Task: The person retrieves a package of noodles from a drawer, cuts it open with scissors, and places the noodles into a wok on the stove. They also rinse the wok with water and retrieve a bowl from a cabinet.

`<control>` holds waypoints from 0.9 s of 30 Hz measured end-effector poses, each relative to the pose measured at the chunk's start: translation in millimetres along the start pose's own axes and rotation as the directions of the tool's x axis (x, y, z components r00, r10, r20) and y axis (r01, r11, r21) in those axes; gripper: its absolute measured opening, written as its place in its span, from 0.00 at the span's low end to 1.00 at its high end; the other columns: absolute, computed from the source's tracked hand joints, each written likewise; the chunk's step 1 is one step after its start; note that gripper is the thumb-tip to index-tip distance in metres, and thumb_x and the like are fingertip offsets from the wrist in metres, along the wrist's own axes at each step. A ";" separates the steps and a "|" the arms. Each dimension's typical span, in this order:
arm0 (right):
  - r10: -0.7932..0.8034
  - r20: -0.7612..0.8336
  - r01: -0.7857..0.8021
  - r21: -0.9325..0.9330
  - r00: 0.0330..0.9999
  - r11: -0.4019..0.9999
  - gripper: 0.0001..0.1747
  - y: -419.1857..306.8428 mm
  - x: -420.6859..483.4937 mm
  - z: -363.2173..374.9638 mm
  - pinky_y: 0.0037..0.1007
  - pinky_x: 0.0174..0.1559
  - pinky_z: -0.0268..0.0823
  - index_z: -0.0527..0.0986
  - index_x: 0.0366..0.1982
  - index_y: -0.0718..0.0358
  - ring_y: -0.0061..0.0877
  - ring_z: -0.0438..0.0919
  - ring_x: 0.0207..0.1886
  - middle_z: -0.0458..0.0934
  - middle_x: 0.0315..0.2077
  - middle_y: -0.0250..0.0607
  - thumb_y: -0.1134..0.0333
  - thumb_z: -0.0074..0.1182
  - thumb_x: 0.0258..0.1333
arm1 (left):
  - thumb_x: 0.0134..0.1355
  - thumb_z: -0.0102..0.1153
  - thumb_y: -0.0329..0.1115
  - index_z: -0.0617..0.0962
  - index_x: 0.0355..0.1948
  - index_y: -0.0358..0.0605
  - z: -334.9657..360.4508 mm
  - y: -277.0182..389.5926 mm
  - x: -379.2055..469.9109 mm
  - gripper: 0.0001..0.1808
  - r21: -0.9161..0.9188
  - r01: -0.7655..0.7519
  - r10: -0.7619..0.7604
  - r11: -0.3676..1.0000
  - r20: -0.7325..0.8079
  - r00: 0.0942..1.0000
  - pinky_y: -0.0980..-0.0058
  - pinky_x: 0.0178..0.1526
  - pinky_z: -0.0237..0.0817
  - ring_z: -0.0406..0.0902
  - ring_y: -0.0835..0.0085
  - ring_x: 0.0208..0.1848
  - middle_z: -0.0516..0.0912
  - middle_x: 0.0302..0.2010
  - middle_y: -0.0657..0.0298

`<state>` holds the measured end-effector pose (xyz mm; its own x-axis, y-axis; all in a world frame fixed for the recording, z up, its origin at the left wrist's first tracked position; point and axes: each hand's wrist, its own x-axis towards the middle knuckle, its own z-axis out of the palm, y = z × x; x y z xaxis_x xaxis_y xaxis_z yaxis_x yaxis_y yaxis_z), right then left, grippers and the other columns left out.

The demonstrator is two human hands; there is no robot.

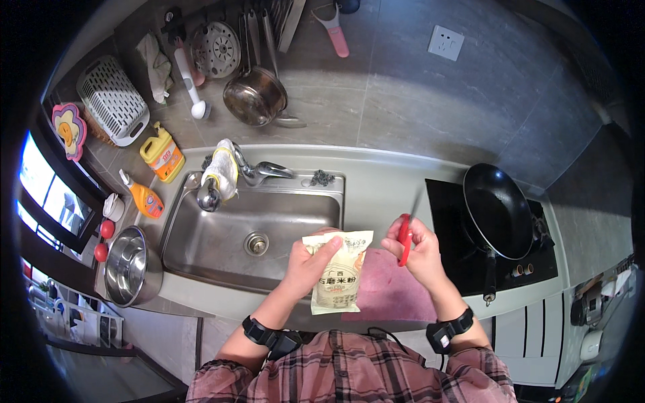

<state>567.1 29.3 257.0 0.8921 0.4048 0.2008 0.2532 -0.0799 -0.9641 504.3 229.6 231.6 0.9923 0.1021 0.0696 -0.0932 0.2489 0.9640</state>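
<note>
My left hand (312,262) grips a pale yellow packet of rice noodles (336,297) by its upper left side, thumb across the front. The packet is upright, its top edge looks whole, and it is over the front edge of the counter. To its right, my right hand (421,249) holds red-handled scissors (404,237), with the blades pointing up and away from me; they do not touch the packet. Below and between my hands lies a pink cloth (388,292) on the counter's front edge.
A steel sink (221,237) with a cloth-draped faucet (262,171) is at left, a steel bowl (128,267) beyond it. A yellow detergent jug (164,158) and an orange spray bottle (147,200) stand behind. At right, a black wok (496,211) sits on the cooktop (448,277).
</note>
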 end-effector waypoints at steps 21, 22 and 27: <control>0.051 0.485 0.252 -0.538 0.873 0.804 0.25 -2.2 -19.0 -21.0 0.31 0.21 0.55 0.67 0.16 0.61 0.35 0.67 0.15 0.64 0.10 0.36 0.48 0.64 0.41 | 0.68 0.41 0.44 0.73 0.27 0.34 -11.4 18.8 -0.8 0.22 0.417 -0.045 -0.018 0.908 0.146 0.989 0.76 0.28 0.62 0.65 0.82 0.24 0.72 0.18 0.64; 0.067 0.481 0.242 -0.551 0.874 0.799 0.25 -1.2 -19.9 -20.4 0.31 0.20 0.55 0.67 0.16 0.61 0.35 0.66 0.15 0.64 0.10 0.37 0.48 0.64 0.41 | 0.68 0.41 0.44 0.72 0.26 0.33 -12.6 18.9 -1.0 0.23 0.429 -0.043 -0.016 0.902 0.133 0.991 0.75 0.28 0.62 0.64 0.82 0.23 0.71 0.17 0.64; 0.153 0.452 0.150 -0.566 0.879 0.811 0.26 3.5 -24.2 -13.5 0.30 0.21 0.56 0.67 0.15 0.61 0.36 0.66 0.15 0.65 0.10 0.39 0.48 0.63 0.43 | 0.68 0.40 0.46 0.69 0.22 0.31 -21.7 17.4 1.5 0.26 0.512 -0.003 -0.047 0.859 0.084 0.995 0.70 0.24 0.58 0.59 0.80 0.21 0.64 0.13 0.59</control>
<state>551.5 6.9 251.1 0.6536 0.7552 -0.0499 0.5508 -0.5198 -0.6531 502.5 255.0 242.9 0.9989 0.0089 0.0455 -0.0412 -0.2792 0.9594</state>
